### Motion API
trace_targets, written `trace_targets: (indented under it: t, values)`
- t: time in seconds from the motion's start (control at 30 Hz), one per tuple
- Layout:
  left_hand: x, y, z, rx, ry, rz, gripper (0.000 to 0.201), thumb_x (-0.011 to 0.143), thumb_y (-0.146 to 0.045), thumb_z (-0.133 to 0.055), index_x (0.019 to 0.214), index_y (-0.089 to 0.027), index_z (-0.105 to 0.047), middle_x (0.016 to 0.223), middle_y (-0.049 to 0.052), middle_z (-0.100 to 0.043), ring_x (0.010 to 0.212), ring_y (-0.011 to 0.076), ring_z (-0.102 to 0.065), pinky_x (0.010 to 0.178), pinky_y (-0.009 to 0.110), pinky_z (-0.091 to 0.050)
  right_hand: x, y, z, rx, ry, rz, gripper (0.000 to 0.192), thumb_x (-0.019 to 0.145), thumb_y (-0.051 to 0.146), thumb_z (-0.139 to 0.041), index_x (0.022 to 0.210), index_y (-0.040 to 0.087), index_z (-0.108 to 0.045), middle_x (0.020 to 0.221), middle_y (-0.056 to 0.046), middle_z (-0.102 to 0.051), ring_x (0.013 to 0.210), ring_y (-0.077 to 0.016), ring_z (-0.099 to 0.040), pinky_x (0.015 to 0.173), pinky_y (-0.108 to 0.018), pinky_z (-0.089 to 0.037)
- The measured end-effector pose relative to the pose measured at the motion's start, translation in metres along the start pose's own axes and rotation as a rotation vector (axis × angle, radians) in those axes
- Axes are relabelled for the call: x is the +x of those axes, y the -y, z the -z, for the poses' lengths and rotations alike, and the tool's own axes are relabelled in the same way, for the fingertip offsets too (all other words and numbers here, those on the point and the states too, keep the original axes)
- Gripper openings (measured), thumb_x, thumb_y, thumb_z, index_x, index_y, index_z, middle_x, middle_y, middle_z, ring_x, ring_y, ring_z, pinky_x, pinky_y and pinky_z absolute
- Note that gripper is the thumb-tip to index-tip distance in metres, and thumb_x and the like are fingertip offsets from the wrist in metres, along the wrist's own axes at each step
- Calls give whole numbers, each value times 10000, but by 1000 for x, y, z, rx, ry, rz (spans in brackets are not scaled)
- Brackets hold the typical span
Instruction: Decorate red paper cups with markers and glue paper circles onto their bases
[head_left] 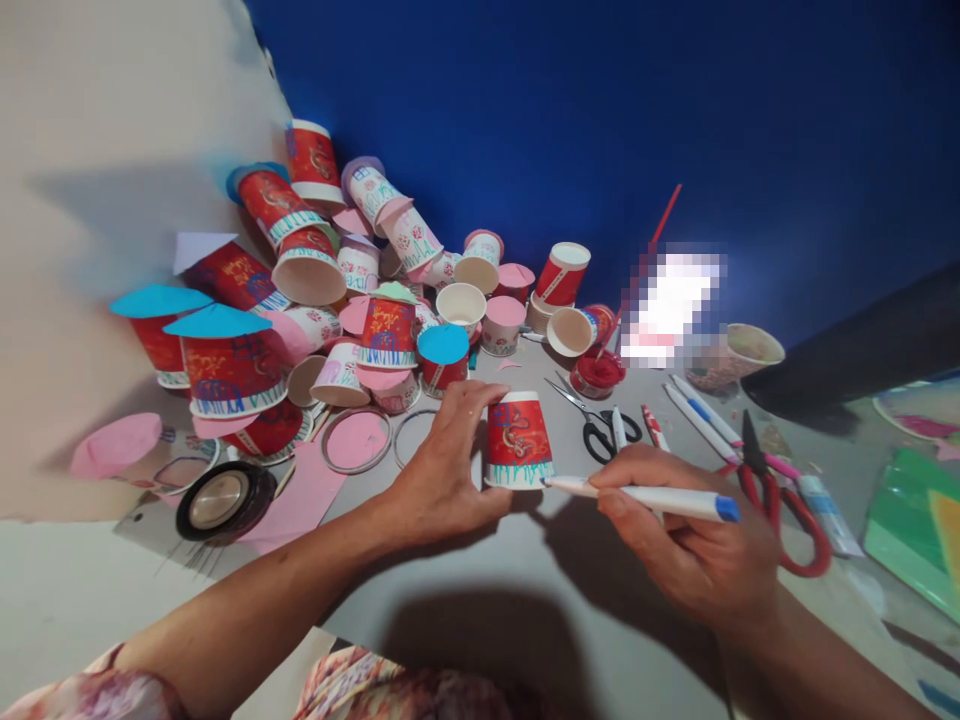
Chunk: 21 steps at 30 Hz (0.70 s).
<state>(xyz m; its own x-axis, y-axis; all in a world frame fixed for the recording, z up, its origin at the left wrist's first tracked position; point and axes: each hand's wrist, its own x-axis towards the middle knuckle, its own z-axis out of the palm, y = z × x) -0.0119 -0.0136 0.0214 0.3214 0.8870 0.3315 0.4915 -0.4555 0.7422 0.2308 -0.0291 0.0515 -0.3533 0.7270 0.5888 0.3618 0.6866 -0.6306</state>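
Red cup (pixel 519 435) is gripped by the left hand (pixel 447 472), and a marker (pixel 679 502) pinched in the right hand (pixel 701 550) is held at the cup's four-o'clock edge.

No text, brand or number can be read, even on the held cup (pixel 519 436).

Red-handled scissors (pixel 760 468) lie beside a tube (pixel 831 515); black-handled scissors (pixel 589 412) lie near a red pot (pixel 598 378). Behind rises a blue wall (pixel 480 100).
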Motion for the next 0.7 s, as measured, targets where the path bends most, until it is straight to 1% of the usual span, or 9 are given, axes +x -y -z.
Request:
trace_targets:
  t: [0.1, 0.2, 0.33, 0.43, 0.57, 0.7]
  values:
    - [0, -1, 0, 9, 3, -2, 855, 691, -180, -813, 1414, -318, -377, 1400, 102, -476, 1325, 325, -521, 1118, 555, -520, -1, -1, 1, 3, -8, -11, 189, 921, 93, -644, 992, 258, -702, 724, 32, -708, 428, -99, -549, 446, -250, -472]
    - [1, -2, 1, -10, 3, 7, 856, 697, -207, -842, 1410, -318, -381, 1401, 101, -478, 1323, 319, -521, 1103, 536, -534, -3, -1, 0, 19, -14, -2, 211, 922, 74, -641, 1025, 250, -695, 752, 23, -711, 455, -96, -566, 418, -234, -429]
    - [1, -2, 0, -12, 3, 5, 850, 697, -230, -857, 1404, -315, -393, 1402, 98, -483, 1324, 323, -519, 1100, 543, -529, 0, 1, -2, 19, -8, 23, 168, 925, 95, -641, 1001, 235, -693, 738, 13, -707, 537, -127, -639, 448, -236, -454]
    - [0, -1, -1, -9, 3, 14, 845, 704, -249, -860, 1406, -310, -394, 1397, 101, -471, 1324, 322, -519, 1087, 537, -536, 1, 2, -3, -4, 13, 34, 143, 933, 102, -629, 969, 228, -688, 723, 20, -699, 552, -124, -649, 479, -228, -473]
    - [0, 0, -2, 29, 7, 10, 883, 683, -267, -894, 1405, -301, -387, 1370, 106, -466, 1309, 321, -519, 1080, 544, -534, -2, 1, -2, -26, -16, 38, 169, 930, 88, -642, 1001, 237, -680, 760, 24, -710, 574, -121, -667, 520, -226, -502]
    - [0, 0, -2, -5, 8, 16, 881, 696, -242, -877, 1414, -313, -373, 1374, 104, -450, 1312, 312, -518, 1067, 528, -544, -4, -1, -1, -41, -13, 22, 168, 938, 90, -641, 1007, 240, -673, 775, 28, -705, 573, -111, -662, 527, -221, -504]
